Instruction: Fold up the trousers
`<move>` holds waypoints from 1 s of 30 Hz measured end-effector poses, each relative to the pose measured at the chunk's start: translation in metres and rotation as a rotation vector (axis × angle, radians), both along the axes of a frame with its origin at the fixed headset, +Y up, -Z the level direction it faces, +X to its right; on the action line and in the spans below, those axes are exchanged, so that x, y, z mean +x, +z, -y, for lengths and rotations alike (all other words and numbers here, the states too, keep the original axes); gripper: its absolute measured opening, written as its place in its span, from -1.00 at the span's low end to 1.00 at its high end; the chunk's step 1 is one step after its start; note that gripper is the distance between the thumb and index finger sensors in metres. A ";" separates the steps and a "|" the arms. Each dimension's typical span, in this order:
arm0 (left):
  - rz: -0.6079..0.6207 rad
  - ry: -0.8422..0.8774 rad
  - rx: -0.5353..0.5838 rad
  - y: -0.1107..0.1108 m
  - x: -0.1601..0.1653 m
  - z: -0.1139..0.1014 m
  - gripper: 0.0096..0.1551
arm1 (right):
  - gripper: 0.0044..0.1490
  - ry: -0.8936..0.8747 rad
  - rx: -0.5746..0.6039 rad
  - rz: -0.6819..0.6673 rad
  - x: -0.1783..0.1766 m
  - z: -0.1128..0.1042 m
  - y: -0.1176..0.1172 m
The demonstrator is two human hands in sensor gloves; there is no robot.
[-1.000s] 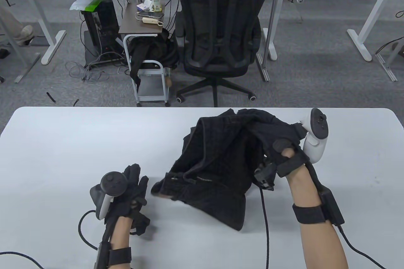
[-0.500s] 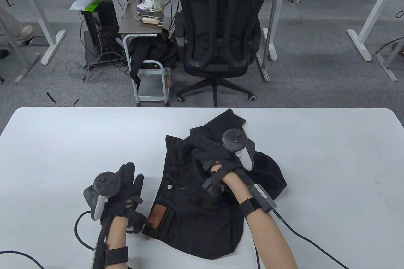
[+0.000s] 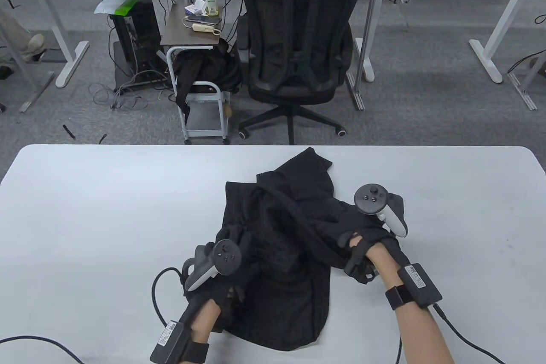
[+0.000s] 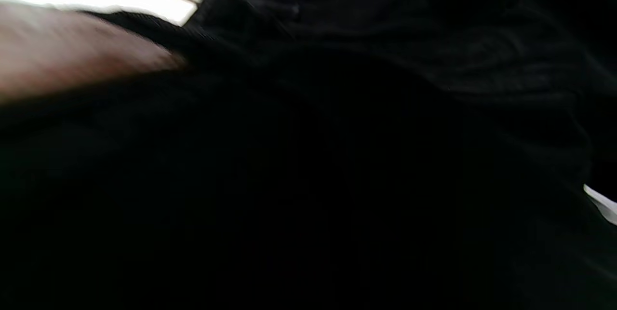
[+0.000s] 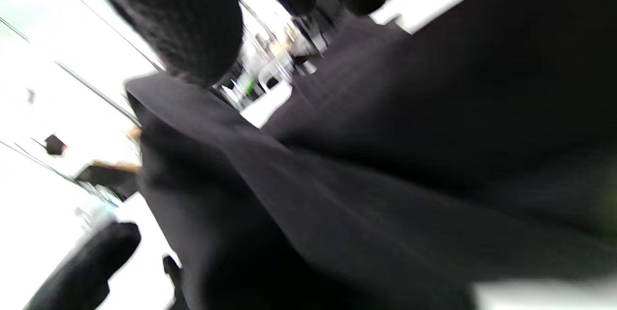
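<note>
Between both hands, black trousers [image 3: 281, 248] heaped in rumpled folds on the white tabletop [image 3: 106, 210], left hand [image 3: 222, 278] upon the near cloth, right hand [image 3: 362, 244] at its right edge, neither grip discernible

table view looks down; both wrist views press close against trousers [image 3: 281, 253].

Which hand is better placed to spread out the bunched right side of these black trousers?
The right hand: it sits at the right edge of the black trousers, beside the bunched folds. The left hand is over the near-left part.
</note>
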State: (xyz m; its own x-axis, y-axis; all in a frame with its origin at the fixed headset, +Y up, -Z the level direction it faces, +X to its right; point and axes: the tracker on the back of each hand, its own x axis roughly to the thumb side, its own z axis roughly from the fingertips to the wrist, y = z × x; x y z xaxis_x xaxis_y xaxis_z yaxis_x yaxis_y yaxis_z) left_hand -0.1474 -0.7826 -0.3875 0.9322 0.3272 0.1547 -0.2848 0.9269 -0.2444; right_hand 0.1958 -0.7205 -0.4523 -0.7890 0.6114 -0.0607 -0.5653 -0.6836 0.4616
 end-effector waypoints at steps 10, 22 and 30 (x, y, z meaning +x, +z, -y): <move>-0.095 -0.173 -0.197 -0.005 -0.007 0.022 -0.16 | 0.35 0.536 0.025 -0.115 0.003 0.040 0.016; -0.285 -0.238 -0.243 -0.005 -0.050 0.006 -0.24 | -0.09 -0.277 0.332 0.076 0.026 -0.052 0.008; -0.417 -0.341 -0.281 -0.003 -0.071 0.005 -0.19 | -0.16 -0.284 0.499 0.089 -0.003 -0.062 0.004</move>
